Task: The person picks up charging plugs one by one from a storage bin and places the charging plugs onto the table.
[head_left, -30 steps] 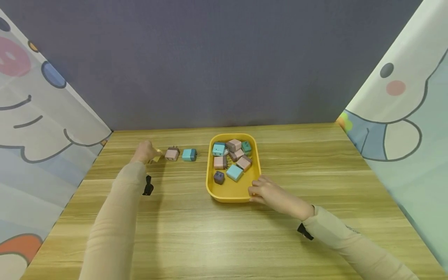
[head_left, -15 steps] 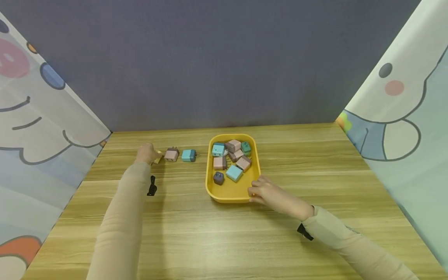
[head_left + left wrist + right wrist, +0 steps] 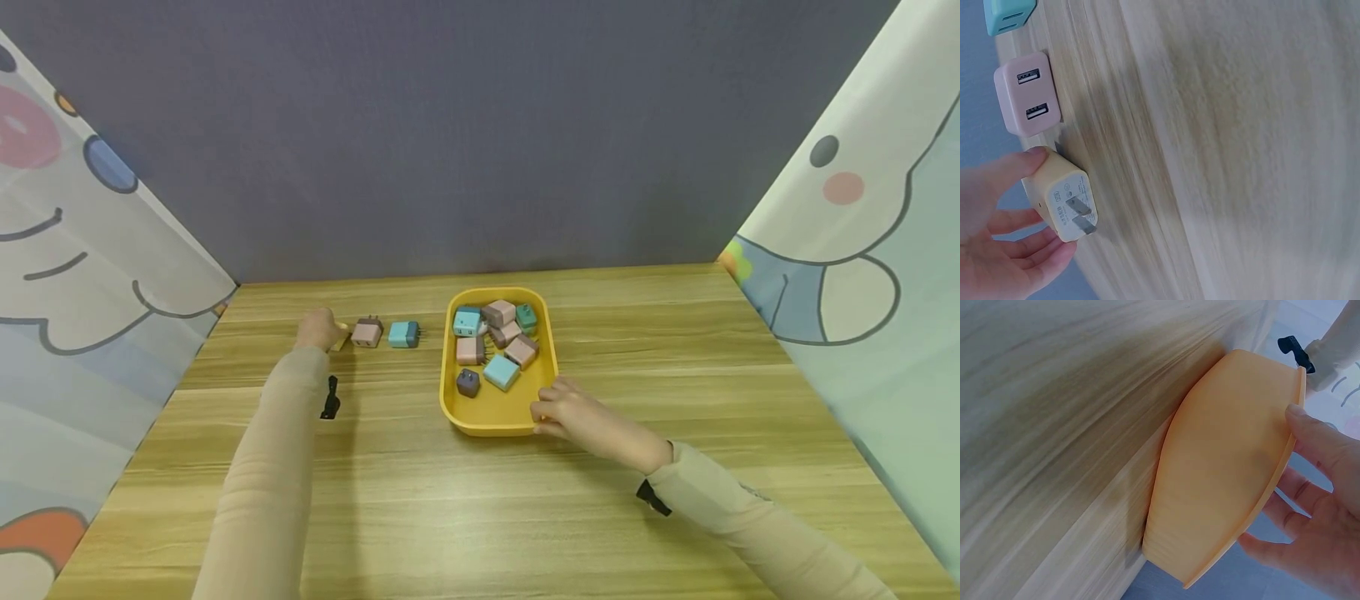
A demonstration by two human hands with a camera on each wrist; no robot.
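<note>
My left hand (image 3: 318, 330) pinches a pale yellow USB wall charger (image 3: 1060, 190) between thumb and fingers at the table's left. Its two metal prongs and printed label face the left wrist camera. Right beside it on the table is a pink charger (image 3: 367, 333), its two USB ports visible in the left wrist view. A light blue charger (image 3: 402, 335) lies further right. My right hand (image 3: 576, 415) grips the near right corner of a yellow bin (image 3: 1222, 456), thumb on the outer side of the rim and fingers over it.
Several chargers lie inside the bin: pink ones (image 3: 521, 351), light blue ones (image 3: 501, 372), a green one (image 3: 526, 317) and a dark purple one (image 3: 468, 382). A grey panel (image 3: 480, 142) rises behind the wooden table (image 3: 450, 517), with cartoon-print curtains (image 3: 885, 317) at both sides.
My left hand has shifted slightly right with the yellow charger, closer to the pink one. The right hand keeps its grip on the bin.
</note>
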